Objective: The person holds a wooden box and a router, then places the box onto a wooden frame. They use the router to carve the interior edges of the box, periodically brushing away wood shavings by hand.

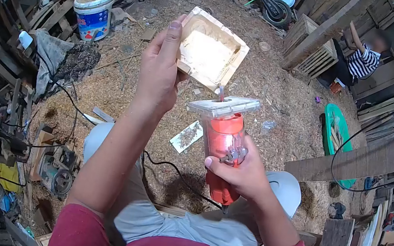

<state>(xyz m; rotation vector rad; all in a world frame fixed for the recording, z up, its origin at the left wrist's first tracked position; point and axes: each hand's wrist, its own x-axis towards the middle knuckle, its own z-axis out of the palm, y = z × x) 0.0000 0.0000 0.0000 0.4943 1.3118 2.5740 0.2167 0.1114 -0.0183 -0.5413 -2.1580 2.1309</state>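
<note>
My left hand is closed on the left side of a square, hollowed wooden piece, raised and tilted so its pale inside shows. My right hand is wrapped round a red trim router with a clear base, held upright over my lap. The router's flat clear plate faces up, and its bit points at the lower edge of the wooden piece. From the router's lower end a black cord runs to the left. I cannot tell whether the bit touches the wood.
A white and blue bucket stands at upper left. A green tub with wood scraps lies at right. Another person sits at upper right beside a post. A power tool rests at lower left; a motorbike is at the back.
</note>
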